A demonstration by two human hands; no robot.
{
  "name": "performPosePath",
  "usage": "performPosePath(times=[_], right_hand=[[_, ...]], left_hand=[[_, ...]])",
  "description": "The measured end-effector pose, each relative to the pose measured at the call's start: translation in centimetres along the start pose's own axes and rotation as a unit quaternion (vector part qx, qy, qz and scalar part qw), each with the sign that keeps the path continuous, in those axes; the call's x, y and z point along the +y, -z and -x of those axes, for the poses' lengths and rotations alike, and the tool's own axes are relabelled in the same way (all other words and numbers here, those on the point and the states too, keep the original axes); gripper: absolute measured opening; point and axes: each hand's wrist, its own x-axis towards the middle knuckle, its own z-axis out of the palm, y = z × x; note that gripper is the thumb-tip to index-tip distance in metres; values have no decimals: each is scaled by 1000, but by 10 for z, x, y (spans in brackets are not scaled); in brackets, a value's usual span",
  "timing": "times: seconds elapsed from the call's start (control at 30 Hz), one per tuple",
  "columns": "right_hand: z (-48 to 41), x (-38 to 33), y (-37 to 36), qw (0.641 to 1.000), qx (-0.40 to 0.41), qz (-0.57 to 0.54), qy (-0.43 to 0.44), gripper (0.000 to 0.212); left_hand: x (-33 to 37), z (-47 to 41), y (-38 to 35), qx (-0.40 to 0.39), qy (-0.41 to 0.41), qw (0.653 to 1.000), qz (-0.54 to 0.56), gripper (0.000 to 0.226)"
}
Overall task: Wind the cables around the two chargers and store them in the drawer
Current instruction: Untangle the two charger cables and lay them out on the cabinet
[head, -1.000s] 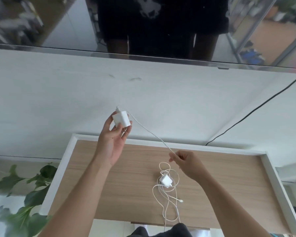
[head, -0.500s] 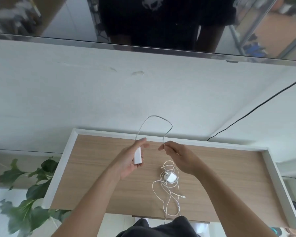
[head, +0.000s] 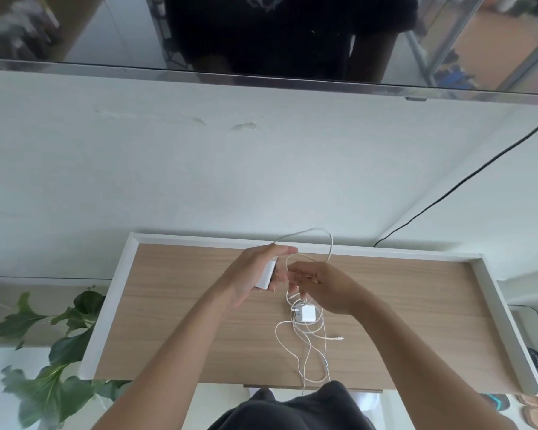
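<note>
The left hand [head: 255, 274] is held over the back part of the wood-grain tabletop with a raised white rim [head: 112, 305]. Its fingers and thumb are curled round a white rectangular block charger [head: 266, 276], which is clear of the surface.

A thin white cable [head: 328, 243] rises from the top of this hand, arcs over the rear rim and comes back down to the right hand [head: 326, 287]. The right hand sits just beside the left, fingertips gathered and pinching the cable close to the held charger. The exact contact point is blurred.

A second small white square charger [head: 305, 312] lies flat on the tabletop directly under the right hand. Its own white lead [head: 292, 346] is unwound in loose loops towards the near edge, the connector tip [head: 339, 338] resting to the right.

A black wire [head: 448, 193] runs diagonally across the pale wall. A green leafy plant [head: 53, 367] stands left of the table.
</note>
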Motion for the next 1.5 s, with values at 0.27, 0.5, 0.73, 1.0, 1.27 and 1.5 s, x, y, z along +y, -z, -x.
performPosePath(times=[0.27, 0.5, 0.73, 1.0, 1.27, 1.5], right_hand=[[-4, -2, -8, 1000, -1, -11, 6, 25], [-11, 12, -11, 998, 33, -58, -12, 26], [-6, 45, -19, 996, 41, -9, -82, 22], [-21, 49, -31, 989, 114, 29, -91, 22], [-24, 51, -39, 986, 122, 7, -117, 20], [-24, 55, -41, 984, 127, -37, -122, 18]], left_hand=[[-4, -3, -3, 51, 7, 996, 70, 33], [6, 1, 21, 86, -64, 953, 284, 30], [4, 6, 55, 228, -141, 892, 364, 27], [-99, -24, 87, 371, -27, 925, 74, 30], [-199, -26, 104, 220, 90, 953, -186, 53], [-221, -37, 129, 229, 133, 919, -294, 67]])
